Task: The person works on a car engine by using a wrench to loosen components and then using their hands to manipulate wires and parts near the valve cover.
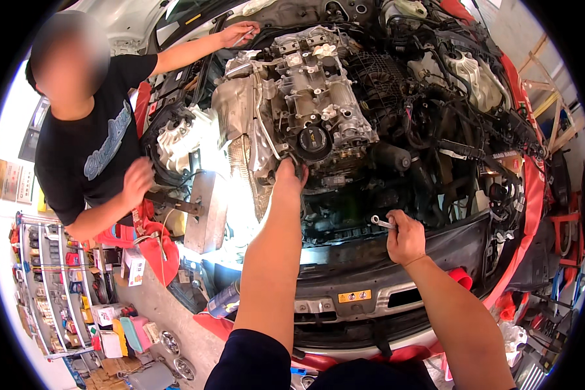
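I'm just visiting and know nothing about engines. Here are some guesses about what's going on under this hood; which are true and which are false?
1. The right hand holds a metal wrench. True.
2. The left hand rests on the front bumper. False: it reaches up to the lower edge of the engine, just beside the black round oil filler cap.
3. A second person in a black T-shirt stands at the left of the car. True.
4. That person's hands are both in their pockets. False: one arm stretches to the back of the engine bay, the other hand is at its side edge.
5. The fender covers are blue. False: they are red.
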Available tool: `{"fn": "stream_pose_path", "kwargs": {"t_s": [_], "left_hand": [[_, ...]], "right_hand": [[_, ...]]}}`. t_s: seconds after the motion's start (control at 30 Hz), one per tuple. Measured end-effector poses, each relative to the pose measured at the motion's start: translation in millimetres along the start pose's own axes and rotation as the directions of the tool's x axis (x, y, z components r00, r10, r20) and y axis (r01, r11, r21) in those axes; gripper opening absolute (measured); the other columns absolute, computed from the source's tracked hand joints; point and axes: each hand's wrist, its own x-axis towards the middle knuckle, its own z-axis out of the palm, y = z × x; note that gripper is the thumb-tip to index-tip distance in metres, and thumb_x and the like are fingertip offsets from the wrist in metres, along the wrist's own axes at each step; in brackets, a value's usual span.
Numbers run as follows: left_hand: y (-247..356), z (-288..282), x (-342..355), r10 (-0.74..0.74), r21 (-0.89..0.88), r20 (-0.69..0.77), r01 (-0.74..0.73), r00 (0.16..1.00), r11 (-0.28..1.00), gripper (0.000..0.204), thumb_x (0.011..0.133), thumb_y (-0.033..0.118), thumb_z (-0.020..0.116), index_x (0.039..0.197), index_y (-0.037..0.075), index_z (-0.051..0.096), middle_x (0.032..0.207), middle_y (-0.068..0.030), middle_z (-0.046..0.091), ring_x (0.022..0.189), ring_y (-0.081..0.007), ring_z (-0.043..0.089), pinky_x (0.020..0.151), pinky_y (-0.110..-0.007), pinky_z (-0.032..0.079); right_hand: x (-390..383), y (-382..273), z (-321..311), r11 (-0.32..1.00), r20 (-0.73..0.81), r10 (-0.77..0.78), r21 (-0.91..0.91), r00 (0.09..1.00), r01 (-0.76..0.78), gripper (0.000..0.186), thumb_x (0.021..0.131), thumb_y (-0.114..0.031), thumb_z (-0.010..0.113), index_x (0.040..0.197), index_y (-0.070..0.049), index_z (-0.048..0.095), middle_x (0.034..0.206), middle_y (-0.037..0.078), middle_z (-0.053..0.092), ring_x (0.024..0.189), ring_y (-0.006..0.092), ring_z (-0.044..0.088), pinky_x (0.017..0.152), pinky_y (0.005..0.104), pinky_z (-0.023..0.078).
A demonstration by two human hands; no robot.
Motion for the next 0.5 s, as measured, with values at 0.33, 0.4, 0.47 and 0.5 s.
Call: {"fn": "stream_pose_path", "kwargs": {"t_s": [0.33, 0.4, 0.47, 0.5], "left_hand": [[2, 4, -13, 0.016, -0.025, 0.0, -0.016, 1.0, 1.0, 0.006, 0.086, 0.014, 0.055, 0.087, 0.009, 0.059, 0.08, -0.0043, 0.062, 0.068, -0.0175, 0.061, 0.059, -0.032, 0.056], [2, 3, -7, 0.016, -0.008, -0.009, -0.016, 1.0, 1.0, 0.006, 0.086, 0.014, 0.055, 0.086, 0.009, 0.059, 0.079, -0.0045, 0.062, 0.068, -0.0176, 0.061, 0.058, -0.032, 0.056], [2, 1, -1, 0.019, 0.012, -0.021, -0.019, 1.0, 1.0, 0.007, 0.086, 0.014, 0.055, 0.084, 0.009, 0.059, 0.078, -0.0047, 0.062, 0.068, -0.0178, 0.061, 0.058, -0.032, 0.056], [1, 2, -1, 0.014, 0.02, -0.024, -0.014, 1.0, 1.0, 0.007, 0.086, 0.014, 0.055, 0.083, 0.009, 0.059, 0.077, -0.0047, 0.062, 0.067, -0.0178, 0.061, 0.058, -0.031, 0.055]], "right_hand": [[0, 1, 0, 1.0, 0.003, 0.004, -0.002, 1.0, -0.004, 0.01, 0.083, -0.004, 0.053, 0.093, -0.007, 0.054, 0.076, 0.016, 0.061, 0.068, 0.0391, 0.059, 0.06, 0.0452, 0.047], [1, 0, -1, 1.0, 0.013, 0.012, 0.002, 1.0, -0.012, 0.01, 0.084, -0.004, 0.053, 0.093, -0.007, 0.054, 0.076, 0.016, 0.061, 0.068, 0.039, 0.059, 0.06, 0.0452, 0.047], [0, -1, 0, 1.0, 0.013, 0.013, 0.007, 1.0, -0.013, 0.01, 0.084, -0.004, 0.053, 0.093, -0.007, 0.054, 0.076, 0.015, 0.061, 0.068, 0.0389, 0.059, 0.06, 0.0451, 0.047], [0, 0, 0, 1.0, 0.012, 0.015, 0.008, 1.0, -0.015, 0.01, 0.084, -0.004, 0.053, 0.093, -0.007, 0.054, 0.075, 0.015, 0.061, 0.068, 0.0388, 0.059, 0.06, 0.045, 0.047]]}}
